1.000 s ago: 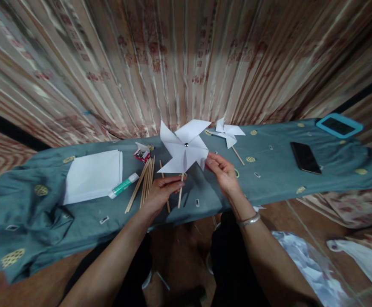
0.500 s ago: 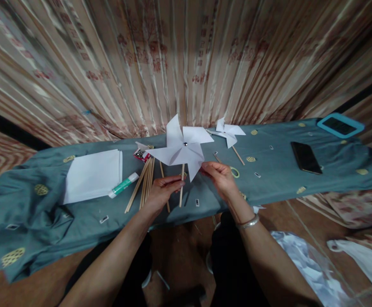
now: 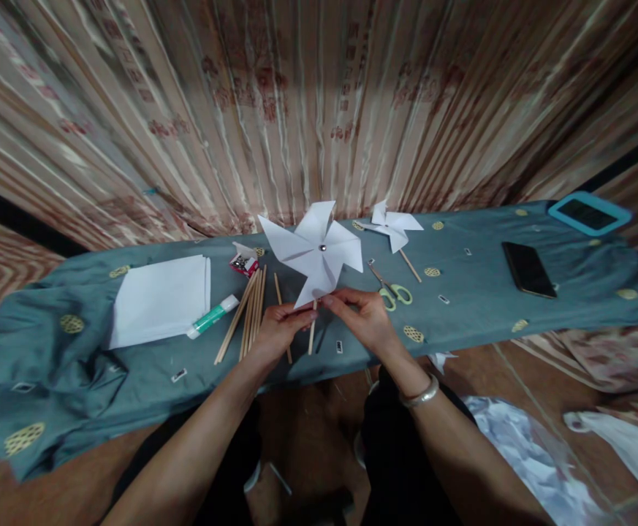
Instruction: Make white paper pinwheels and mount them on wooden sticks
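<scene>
A white paper pinwheel with a shiny round pin at its centre is held up over the cloth-covered table. My left hand is closed around its thin wooden stick, below the blades. Beside it, my right hand has its thumb and forefinger together at the stick, just under the lowest blade. Part of the stick is hidden by the fingers. Scissors with green handles lie open to the right of my right hand. Several wooden sticks rest left of my left hand.
Behind lies another paper pinwheel. At left are white paper sheets, a green glue stick and a small red box of pins. A phone and a blue-framed device lie at right. A patterned curtain hangs behind.
The pinwheel's blades have turned about the pin. My right hand has moved left from a blade to the stick, close to my left hand, uncovering the scissors' handles.
</scene>
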